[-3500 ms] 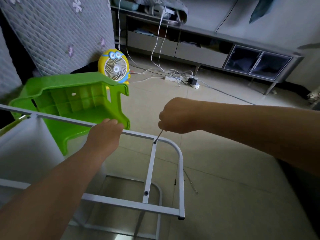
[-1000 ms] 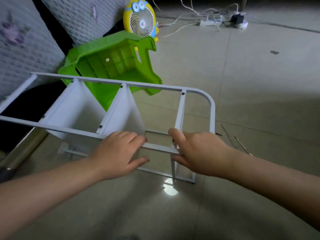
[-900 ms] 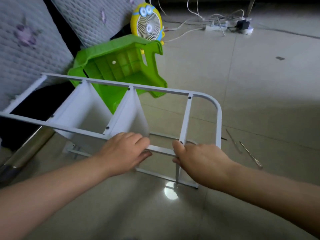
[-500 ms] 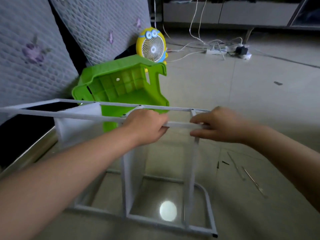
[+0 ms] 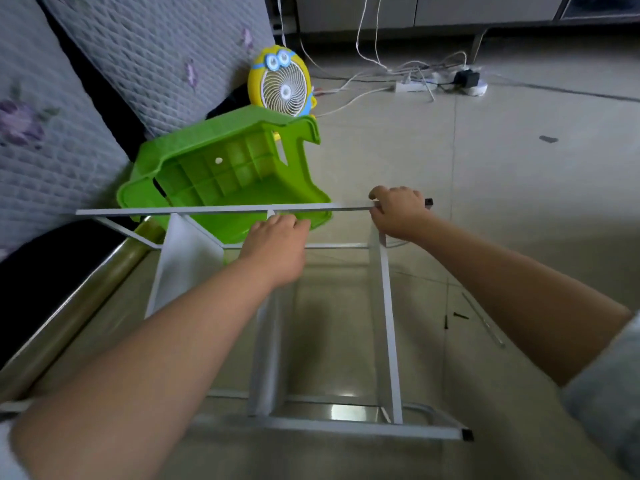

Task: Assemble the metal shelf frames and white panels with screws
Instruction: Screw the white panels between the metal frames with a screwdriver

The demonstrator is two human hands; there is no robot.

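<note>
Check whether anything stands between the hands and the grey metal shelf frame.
Nothing visible does. The right hand grips the grey metal shelf frame at its top rail's end; the left hand is just under that rail.

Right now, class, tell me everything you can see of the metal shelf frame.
The shelf frame is pale grey painted square metal tube, standing on edge on the tiled floor: one long rail on top, another at the bottom, cross bars between. Black caps plug the tube ends. White panels sit between the bars. The right hand grips the top rail near its end; the left hand curls its fingers on the frame just below the rail's middle.
</note>
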